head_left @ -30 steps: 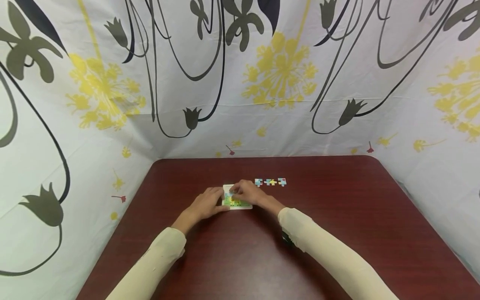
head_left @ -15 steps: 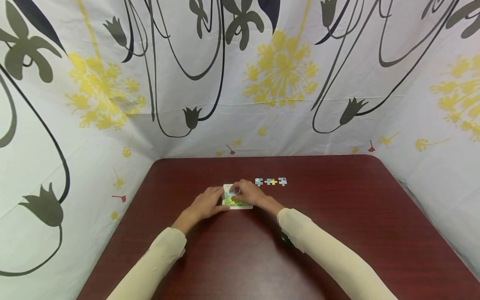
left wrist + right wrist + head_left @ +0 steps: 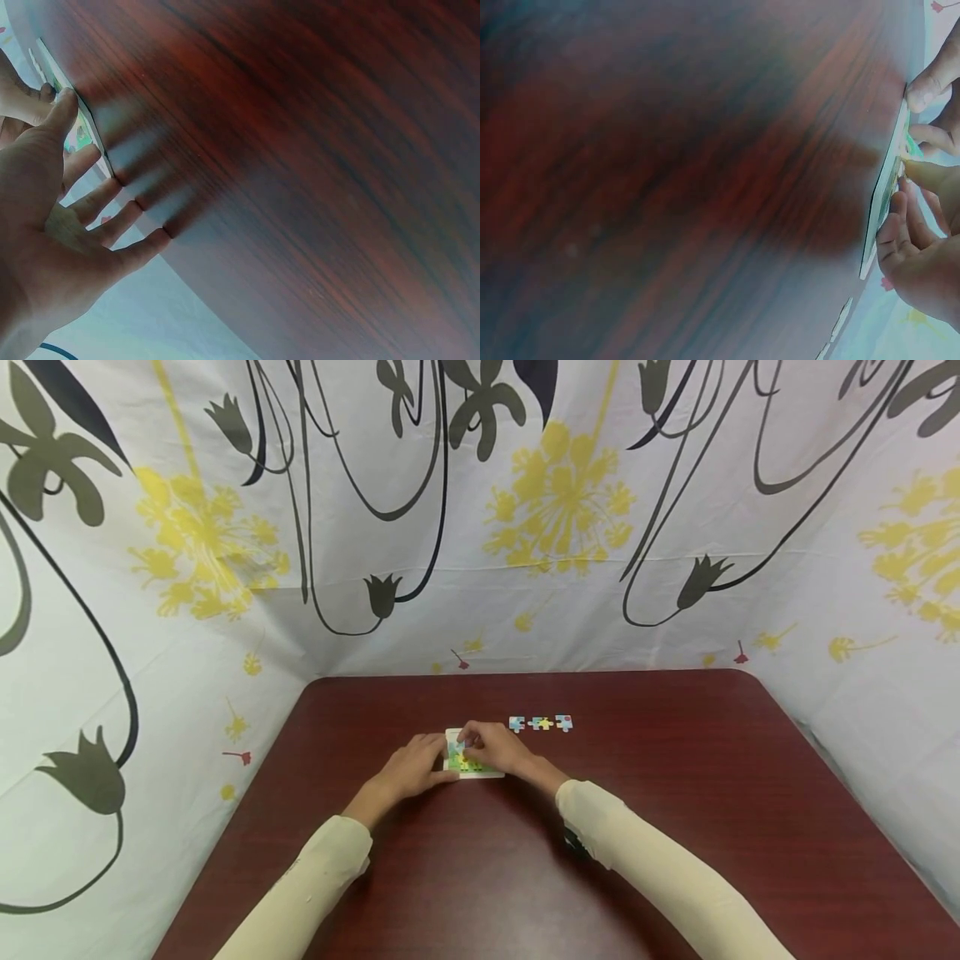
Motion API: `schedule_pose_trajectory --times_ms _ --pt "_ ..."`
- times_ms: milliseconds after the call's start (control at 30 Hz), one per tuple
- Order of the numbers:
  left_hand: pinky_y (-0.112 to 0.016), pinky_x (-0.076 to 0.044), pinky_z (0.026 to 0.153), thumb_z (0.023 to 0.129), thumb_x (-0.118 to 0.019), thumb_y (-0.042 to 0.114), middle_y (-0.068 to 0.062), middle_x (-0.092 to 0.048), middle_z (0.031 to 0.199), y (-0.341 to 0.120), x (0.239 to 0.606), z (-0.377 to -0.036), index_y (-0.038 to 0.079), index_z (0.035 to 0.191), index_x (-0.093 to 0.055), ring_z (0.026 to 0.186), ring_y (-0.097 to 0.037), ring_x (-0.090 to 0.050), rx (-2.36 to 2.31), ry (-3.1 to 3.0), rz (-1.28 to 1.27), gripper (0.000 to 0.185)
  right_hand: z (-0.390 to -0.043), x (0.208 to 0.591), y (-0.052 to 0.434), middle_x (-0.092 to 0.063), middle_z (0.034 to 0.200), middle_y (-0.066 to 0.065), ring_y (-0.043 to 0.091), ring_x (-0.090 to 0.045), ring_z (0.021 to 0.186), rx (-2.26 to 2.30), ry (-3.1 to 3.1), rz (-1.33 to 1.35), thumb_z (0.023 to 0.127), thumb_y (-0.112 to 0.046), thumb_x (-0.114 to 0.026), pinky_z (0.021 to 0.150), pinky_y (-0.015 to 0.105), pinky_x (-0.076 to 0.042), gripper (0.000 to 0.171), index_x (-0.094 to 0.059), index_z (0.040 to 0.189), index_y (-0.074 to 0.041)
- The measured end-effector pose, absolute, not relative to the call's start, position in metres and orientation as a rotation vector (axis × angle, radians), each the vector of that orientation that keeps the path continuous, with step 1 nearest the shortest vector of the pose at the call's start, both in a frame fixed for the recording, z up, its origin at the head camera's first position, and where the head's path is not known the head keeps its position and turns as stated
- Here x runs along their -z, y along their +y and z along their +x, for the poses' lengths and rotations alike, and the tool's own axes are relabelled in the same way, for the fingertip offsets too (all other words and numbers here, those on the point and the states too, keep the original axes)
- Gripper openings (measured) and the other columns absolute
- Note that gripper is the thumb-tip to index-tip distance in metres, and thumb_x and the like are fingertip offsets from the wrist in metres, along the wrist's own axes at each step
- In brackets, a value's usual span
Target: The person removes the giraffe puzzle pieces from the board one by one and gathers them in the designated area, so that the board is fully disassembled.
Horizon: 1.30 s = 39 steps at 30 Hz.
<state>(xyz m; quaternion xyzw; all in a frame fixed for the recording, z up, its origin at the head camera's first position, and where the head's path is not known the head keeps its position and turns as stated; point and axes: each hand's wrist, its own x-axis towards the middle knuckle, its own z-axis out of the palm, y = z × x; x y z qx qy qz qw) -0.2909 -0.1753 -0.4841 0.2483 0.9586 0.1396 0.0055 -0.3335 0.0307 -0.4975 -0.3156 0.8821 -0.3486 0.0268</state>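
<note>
A small white-framed puzzle board (image 3: 476,769) with a green picture lies on the dark red table (image 3: 675,793). My left hand (image 3: 416,766) rests flat beside the board's left edge. In the left wrist view its fingers (image 3: 112,225) spread on the wood and the thumb touches the board (image 3: 81,129). My right hand (image 3: 497,747) reaches over the board's top from the right. In the right wrist view its curled fingers (image 3: 900,225) pinch a small blue-green puzzle piece (image 3: 913,148) against the board (image 3: 885,191). Most of the board is hidden under the hands.
Three loose puzzle pieces lie in a row just right of the board: a blue one (image 3: 517,723), a yellow-blue one (image 3: 540,723), a blue-red one (image 3: 564,722). A flowered white cloth (image 3: 525,527) walls the table on three sides.
My right hand's fingertips have crept slightly left over the board's upper part. The left hand and the loose pieces have stayed put.
</note>
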Motion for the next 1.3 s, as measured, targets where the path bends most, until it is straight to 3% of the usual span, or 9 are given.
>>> schedule_pose_trajectory --times_ms 667,933,1300 --pt "-0.042 -0.044 0.076 0.087 -0.065 0.050 0.003 -0.055 0.107 -0.1762 0.4890 -0.2938 0.016 0.102 -0.055 0.117 -0.025 -0.047 -0.454 3.010 0.765 0.038 -0.3350 0.5001 0.0331 -0.070 0.096 0.002 0.012 -0.066 0.089 1.155 2.689 -0.936 0.093 -0.013 -0.063 0.075 0.031 -0.051 0.013 -0.065 0.106 -0.012" --pt "-0.051 -0.045 0.087 0.091 -0.064 0.040 -0.001 -0.051 0.137 -0.1749 0.4896 -0.2939 0.018 0.101 -0.058 0.129 -0.025 -0.042 -0.468 3.006 0.677 0.024 -0.3352 0.5012 0.0327 -0.070 0.096 0.003 0.013 -0.066 0.088 1.165 2.691 -0.942 0.092 -0.011 -0.064 0.073 0.029 -0.052 0.013 -0.066 0.105 -0.011" --pt "-0.053 -0.045 0.088 0.088 -0.068 0.040 0.000 -0.052 0.136 -0.1743 0.4880 -0.2967 0.018 0.099 -0.059 0.128 -0.026 -0.043 -0.514 3.002 0.661 0.026 -0.3398 0.5011 0.0349 -0.070 0.095 0.004 0.013 -0.067 0.087 1.272 2.638 -0.871 0.092 -0.011 -0.065 0.067 0.024 -0.051 0.014 -0.066 0.106 -0.011"
